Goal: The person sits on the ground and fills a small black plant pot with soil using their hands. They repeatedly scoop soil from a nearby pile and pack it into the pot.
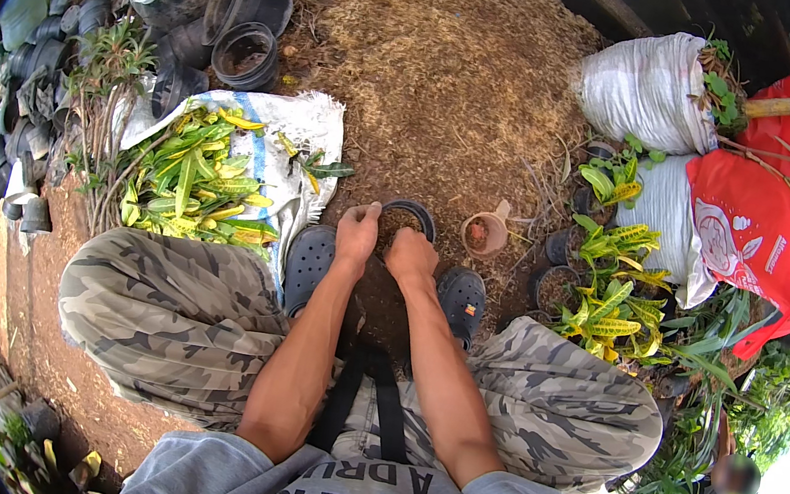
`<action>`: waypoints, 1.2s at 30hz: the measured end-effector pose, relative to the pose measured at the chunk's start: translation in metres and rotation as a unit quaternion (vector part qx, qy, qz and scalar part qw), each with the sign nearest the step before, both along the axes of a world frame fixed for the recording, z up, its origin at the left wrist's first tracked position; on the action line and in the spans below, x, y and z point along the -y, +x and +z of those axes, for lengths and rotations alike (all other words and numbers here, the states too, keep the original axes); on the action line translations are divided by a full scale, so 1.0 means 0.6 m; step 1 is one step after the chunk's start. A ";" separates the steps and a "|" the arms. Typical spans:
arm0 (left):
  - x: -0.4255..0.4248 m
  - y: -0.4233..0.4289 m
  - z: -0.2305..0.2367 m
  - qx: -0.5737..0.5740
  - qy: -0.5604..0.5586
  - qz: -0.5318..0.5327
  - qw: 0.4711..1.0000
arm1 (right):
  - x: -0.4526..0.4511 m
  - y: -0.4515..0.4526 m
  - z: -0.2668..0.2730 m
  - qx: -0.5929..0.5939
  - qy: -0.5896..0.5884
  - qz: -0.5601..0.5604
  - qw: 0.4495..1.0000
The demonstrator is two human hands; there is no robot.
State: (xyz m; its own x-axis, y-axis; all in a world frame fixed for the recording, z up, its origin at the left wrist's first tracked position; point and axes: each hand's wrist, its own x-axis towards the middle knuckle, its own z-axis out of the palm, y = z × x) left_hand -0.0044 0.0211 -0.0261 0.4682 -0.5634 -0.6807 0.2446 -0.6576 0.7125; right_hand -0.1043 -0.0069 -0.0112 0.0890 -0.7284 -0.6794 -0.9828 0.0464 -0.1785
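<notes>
A small black plastic plant pot [427,215] with soil in it stands on the ground between my feet. At its left side is my left hand [357,236], fingertips close to the rim; whether it grips the rim cannot be seen. My right hand [411,255] reaches down over the pot's near right part with curled fingers, and its fingertips are hidden. To the right of the pot sits a pinkish plastic measuring cup [485,234] with a handle and some reddish matter inside. Cut yellow-green croton leaves and cuttings [196,177] are heaped on a white woven sack [312,133] to the left.
Grey clogs [309,265] flank the pot. Potted crotons [610,307] line the right side, near filled white sacks [648,89] and a red bag [752,237]. Black pots [246,55] stand at upper left beside bare-stemmed plants [102,122]. A blurred person's head [736,478] appears lower right.
</notes>
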 end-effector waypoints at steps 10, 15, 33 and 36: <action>0.000 0.001 -0.001 -0.001 0.002 -0.004 1.000 | -0.005 0.000 -0.002 0.029 -0.031 -0.048 0.998; 0.001 0.001 0.005 -0.007 0.008 -0.003 1.000 | 0.024 -0.027 0.004 0.103 -0.074 -0.107 0.986; -0.001 0.001 0.009 -0.003 0.008 -0.013 1.000 | 0.061 -0.066 0.026 0.238 -0.037 -0.144 0.960; -0.001 0.001 0.009 -0.001 0.009 -0.012 1.000 | 0.061 -0.069 0.022 0.236 -0.030 -0.151 0.960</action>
State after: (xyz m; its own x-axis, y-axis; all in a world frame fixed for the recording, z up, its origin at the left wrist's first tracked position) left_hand -0.0037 0.0218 -0.0206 0.4532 -0.5622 -0.6917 0.2301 -0.6759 0.7001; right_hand -0.1459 -0.0437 0.0019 0.1550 -0.8054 -0.5721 -0.7355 0.2925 -0.6111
